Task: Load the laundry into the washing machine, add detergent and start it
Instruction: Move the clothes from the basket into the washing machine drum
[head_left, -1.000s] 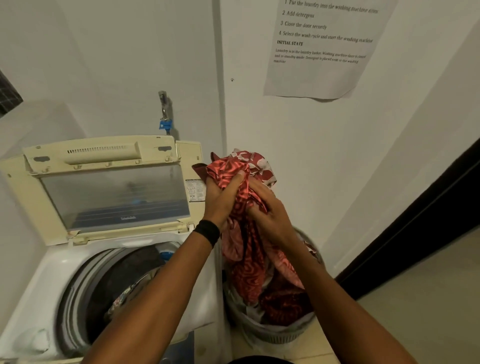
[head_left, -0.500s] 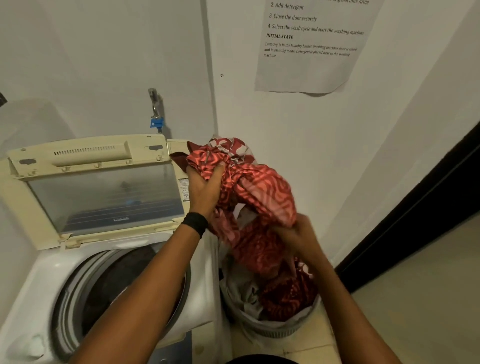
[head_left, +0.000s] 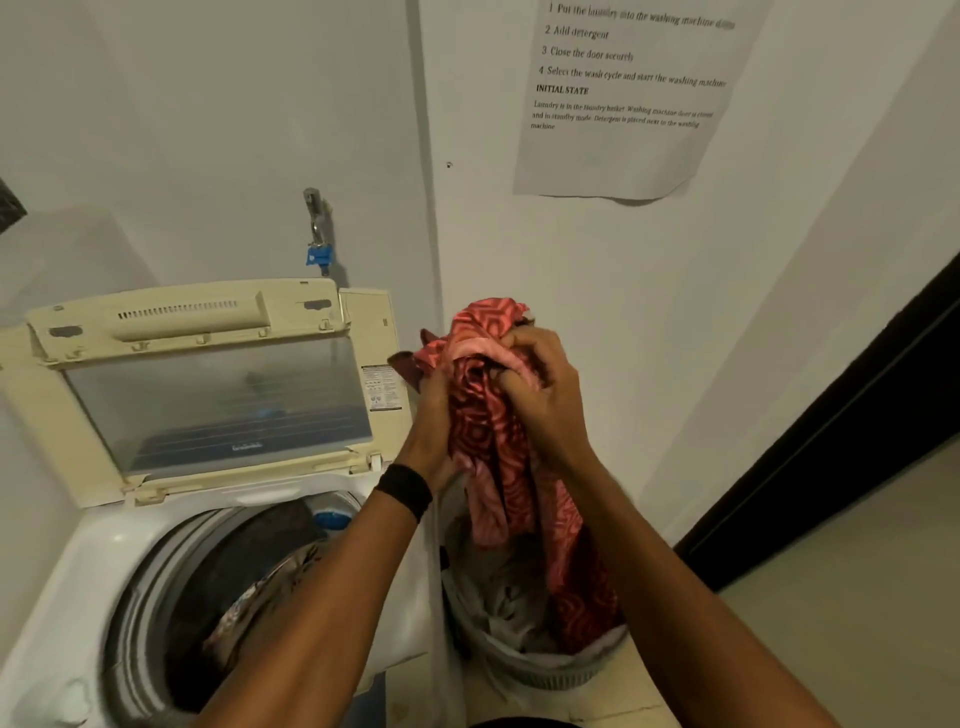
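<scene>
A long red patterned cloth (head_left: 493, 441) hangs bunched above the laundry basket (head_left: 540, 670), its lower end still trailing inside. My left hand (head_left: 434, 431) grips the cloth's left side, a black band on the wrist. My right hand (head_left: 545, 395) grips the bunched top beside it. To the left, the top-loading washing machine (head_left: 104, 561) stands with its cream lid (head_left: 208, 384) raised. Patterned clothes (head_left: 249, 608) lie in the drum, partly hidden by my left forearm.
Grey laundry (head_left: 509, 597) fills the rest of the basket. A tap with a blue fitting (head_left: 318, 244) sticks out of the wall above the machine. A printed instruction sheet (head_left: 618, 98) hangs on the wall. A dark door frame (head_left: 831, 441) runs along the right.
My right hand came up from the basket and took hold of the cloth's top again beside my left hand. More of the cloth is gathered upward.
</scene>
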